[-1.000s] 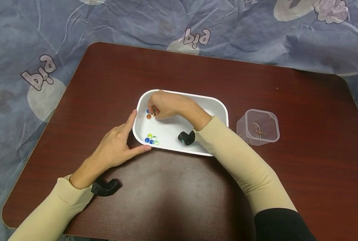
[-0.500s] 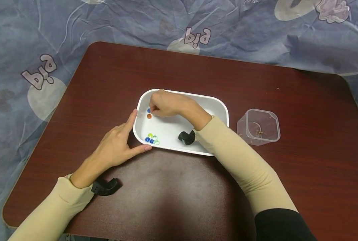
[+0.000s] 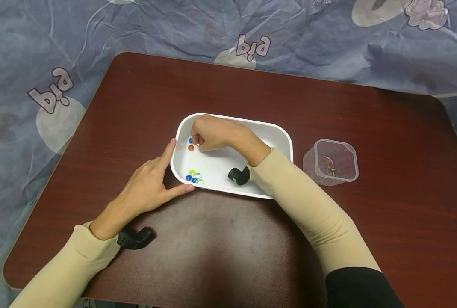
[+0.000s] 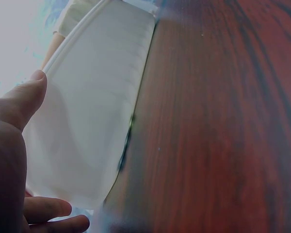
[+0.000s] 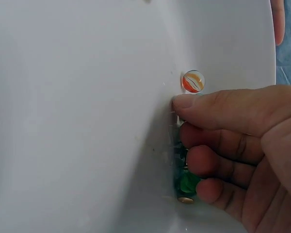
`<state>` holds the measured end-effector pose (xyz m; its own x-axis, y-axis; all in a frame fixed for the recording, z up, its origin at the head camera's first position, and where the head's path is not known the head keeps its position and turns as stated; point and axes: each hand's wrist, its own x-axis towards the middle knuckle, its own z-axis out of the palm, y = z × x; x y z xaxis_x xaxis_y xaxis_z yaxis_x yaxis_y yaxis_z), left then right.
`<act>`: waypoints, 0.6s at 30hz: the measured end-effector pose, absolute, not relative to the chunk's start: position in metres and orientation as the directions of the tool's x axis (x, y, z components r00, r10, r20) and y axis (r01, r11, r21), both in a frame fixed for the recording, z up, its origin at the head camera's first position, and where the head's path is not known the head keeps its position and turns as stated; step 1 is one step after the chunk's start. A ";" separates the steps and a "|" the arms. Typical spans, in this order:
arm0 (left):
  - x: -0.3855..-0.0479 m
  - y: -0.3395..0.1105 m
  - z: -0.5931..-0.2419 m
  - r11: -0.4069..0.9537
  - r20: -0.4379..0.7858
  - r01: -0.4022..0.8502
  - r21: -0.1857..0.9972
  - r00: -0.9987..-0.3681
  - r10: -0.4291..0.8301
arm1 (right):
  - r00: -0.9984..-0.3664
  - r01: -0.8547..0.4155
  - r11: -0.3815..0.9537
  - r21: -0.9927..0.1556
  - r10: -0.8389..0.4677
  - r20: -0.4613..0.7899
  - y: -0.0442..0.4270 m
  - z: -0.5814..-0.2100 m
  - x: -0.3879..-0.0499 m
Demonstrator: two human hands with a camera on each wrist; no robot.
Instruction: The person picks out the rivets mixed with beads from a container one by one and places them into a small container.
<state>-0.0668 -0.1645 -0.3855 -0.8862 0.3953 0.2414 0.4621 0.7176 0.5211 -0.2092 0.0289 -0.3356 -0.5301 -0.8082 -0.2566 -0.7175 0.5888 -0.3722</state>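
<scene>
My right hand (image 3: 213,133) reaches into the white tray (image 3: 234,191) near its far left corner, with the fingers curled. In the right wrist view its fingertips hold glass marbles, partly hidden, with a green marble (image 5: 189,183) beside the lower ones. An orange-and-white swirled marble (image 5: 193,81) lies just past the thumb. In the head view, a blue marble (image 3: 191,140) rests close to the fingers. My left hand (image 3: 145,184) spreads around the tray's near left corner, its thumb (image 4: 31,92) against the rim and its other fingers at the left end.
Several marbles (image 3: 192,173), blue, yellow and clear, lie grouped in the tray's near left corner. A clear plastic container (image 3: 336,160) stands right of the tray with a small brownish bit inside. Grey-blue printed cloth (image 3: 155,34) hangs behind the brown table (image 3: 243,85).
My right hand shifts slightly within the tray; a golden marble at its fingertips goes out of sight and a small pale spot shows there now. My left hand stays at the tray.
</scene>
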 end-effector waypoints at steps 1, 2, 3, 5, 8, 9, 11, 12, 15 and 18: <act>-0.067 -0.164 -0.386 0.719 0.241 0.461 0.520 -0.887 0.395 | -0.531 -0.717 0.589 -0.372 -0.808 -0.256 0.029 -0.336 -0.209; -0.067 -0.165 -0.386 0.721 0.238 0.459 0.520 -0.888 0.393 | -0.531 -0.719 0.588 -0.371 -0.808 -0.254 0.029 -0.336 -0.209; -0.067 -0.165 -0.386 0.722 0.236 0.457 0.520 -0.889 0.392 | -0.531 -0.719 0.587 -0.371 -0.809 -0.252 0.029 -0.336 -0.209; -0.067 -0.165 -0.385 0.724 0.235 0.456 0.518 -0.889 0.392 | -0.531 -0.720 0.586 -0.373 -0.810 -0.249 0.028 -0.336 -0.209; -0.067 -0.165 -0.385 0.724 0.235 0.455 0.518 -0.890 0.391 | -0.532 -0.716 0.589 -0.376 -0.808 -0.252 0.028 -0.335 -0.208; -0.067 -0.165 -0.385 0.722 0.237 0.457 0.519 -0.889 0.392 | -0.533 -0.713 0.590 -0.378 -0.807 -0.254 0.028 -0.335 -0.208; -0.067 -0.165 -0.385 0.719 0.242 0.463 0.518 -0.886 0.395 | -0.532 -0.707 0.592 -0.387 -0.805 -0.261 0.029 -0.334 -0.208; -0.067 -0.165 -0.385 0.719 0.244 0.465 0.517 -0.885 0.396 | -0.531 -0.701 0.592 -0.397 -0.805 -0.263 0.029 -0.333 -0.208; -0.067 -0.165 -0.386 0.716 0.250 0.470 0.516 -0.882 0.400 | -0.527 -0.687 0.591 -0.424 -0.806 -0.270 0.030 -0.332 -0.209; -0.067 -0.165 -0.386 0.715 0.252 0.473 0.515 -0.881 0.401 | -0.528 -0.678 0.590 -0.438 -0.806 -0.268 0.033 -0.329 -0.209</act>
<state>-0.0673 -0.1645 -0.3856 -0.8808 0.4012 0.2515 0.4728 0.7149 0.5152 -0.2091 0.0326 -0.3289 -0.5282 -0.8058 -0.2676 -0.6782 0.5900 -0.4381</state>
